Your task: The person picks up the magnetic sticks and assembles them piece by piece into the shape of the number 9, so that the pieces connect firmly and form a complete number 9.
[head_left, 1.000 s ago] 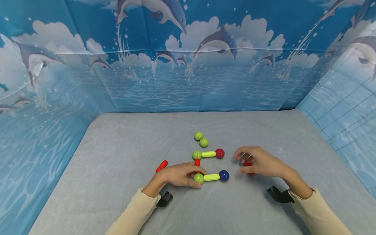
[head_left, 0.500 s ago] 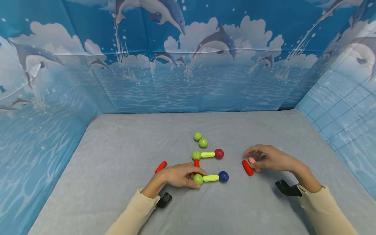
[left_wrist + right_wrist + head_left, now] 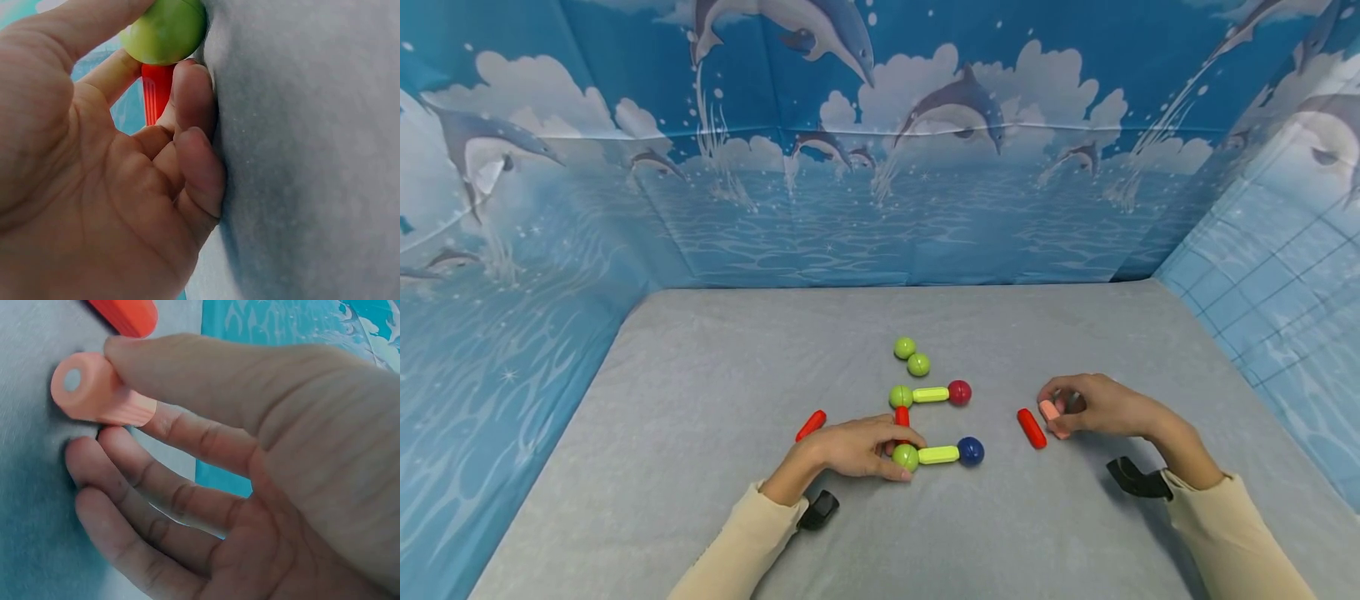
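Note:
My left hand [image 3: 861,447] holds the near green ball [image 3: 906,457] of a joined magnetic ball-and-rod piece. From that ball a short red rod [image 3: 156,90] runs to a second green ball [image 3: 900,396]. Two yellow-green rods branch right from the green balls: the near rod [image 3: 938,455] ends in a blue ball [image 3: 971,451], the far rod [image 3: 931,394] in a dark red ball [image 3: 959,392]. Over at the right, my right hand [image 3: 1105,406] pinches a salmon-pink magnetic rod [image 3: 87,384] between thumb and fingers, its pale round end showing. The rod lies close over the table.
A loose red rod [image 3: 1032,428] lies just left of the right hand, and another red rod [image 3: 811,425] beyond the left wrist. Two loose green balls [image 3: 919,364] sit farther back. Dolphin-print cloth [image 3: 850,208] stands behind the grey table [image 3: 737,350].
My right hand has moved right, off the loose red rod, and its fingers have come together on the pink rod. My left hand stays on the joined piece.

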The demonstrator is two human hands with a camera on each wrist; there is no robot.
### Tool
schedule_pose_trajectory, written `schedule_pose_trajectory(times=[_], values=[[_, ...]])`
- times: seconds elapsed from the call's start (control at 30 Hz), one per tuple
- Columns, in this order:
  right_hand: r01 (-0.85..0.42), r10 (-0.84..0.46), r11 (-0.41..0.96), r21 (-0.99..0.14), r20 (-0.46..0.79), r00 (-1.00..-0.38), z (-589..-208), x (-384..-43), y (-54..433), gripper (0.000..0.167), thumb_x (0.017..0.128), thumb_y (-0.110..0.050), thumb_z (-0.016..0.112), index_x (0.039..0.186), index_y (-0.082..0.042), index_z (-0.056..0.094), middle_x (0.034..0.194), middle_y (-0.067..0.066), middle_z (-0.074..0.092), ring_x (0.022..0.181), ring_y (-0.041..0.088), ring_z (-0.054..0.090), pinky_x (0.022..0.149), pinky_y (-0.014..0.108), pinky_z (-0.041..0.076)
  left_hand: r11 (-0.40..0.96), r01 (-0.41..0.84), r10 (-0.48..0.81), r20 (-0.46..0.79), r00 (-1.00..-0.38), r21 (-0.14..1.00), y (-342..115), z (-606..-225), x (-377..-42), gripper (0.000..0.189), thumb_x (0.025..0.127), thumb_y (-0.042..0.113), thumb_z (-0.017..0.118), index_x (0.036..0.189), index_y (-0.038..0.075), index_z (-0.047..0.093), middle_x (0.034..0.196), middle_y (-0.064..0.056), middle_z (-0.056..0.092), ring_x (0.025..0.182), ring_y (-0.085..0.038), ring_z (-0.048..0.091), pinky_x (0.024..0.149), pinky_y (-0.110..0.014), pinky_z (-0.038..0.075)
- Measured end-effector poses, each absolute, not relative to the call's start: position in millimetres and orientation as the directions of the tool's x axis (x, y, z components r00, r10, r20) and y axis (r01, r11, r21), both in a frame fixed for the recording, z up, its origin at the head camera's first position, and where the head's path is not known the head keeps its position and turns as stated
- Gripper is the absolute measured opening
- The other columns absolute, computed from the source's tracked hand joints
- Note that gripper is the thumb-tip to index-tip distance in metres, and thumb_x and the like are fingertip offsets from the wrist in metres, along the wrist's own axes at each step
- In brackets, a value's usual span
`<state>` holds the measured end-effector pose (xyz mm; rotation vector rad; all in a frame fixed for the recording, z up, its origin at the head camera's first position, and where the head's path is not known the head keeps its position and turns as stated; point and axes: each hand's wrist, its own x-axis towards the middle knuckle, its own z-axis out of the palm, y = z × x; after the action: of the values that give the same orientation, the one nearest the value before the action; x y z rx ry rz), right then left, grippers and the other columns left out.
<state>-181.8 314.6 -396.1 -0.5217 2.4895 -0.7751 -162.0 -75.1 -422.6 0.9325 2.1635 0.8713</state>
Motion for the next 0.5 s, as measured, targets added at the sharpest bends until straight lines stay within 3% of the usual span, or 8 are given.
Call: schedule_pose_trajectory(times=[0.2,0.5], values=[[-0.228,-0.477,0.764,-0.603,-0.290,-0.830,-392.0,-181.7,311.1,0.032,0.090,-0.015,0.073,0.119,-0.007,0.064,0.097,0.005,0.065,0.075,0.011,0.065,0.065,0.026,0.049,0.537,0.371,0.781,-0.279,-0.560,0.758,-75.3,-422.3,-162.0,0.038,0.092,0.028,0.074,0.129,0.023,0.066,0.097,0.007,0.051,0.085,-0.008,0.047,0.073,-0.020,0.039],[-0.341,-0.490,0.721,-0.603,-0.096,-0.867,-383.7,-174.5,284.1,0.034,0.091,-0.011,0.072,0.124,-0.006,0.063,0.105,0.004,0.068,0.081,0.008,0.068,0.070,0.026,0.054,0.535,0.366,0.781,-0.280,-0.559,0.761,-75.3,-421.7,-162.2,0.038,0.092,0.028,0.074,0.128,0.023,0.066,0.096,0.006,0.051,0.083,-0.007,0.046,0.073,-0.020,0.038]])
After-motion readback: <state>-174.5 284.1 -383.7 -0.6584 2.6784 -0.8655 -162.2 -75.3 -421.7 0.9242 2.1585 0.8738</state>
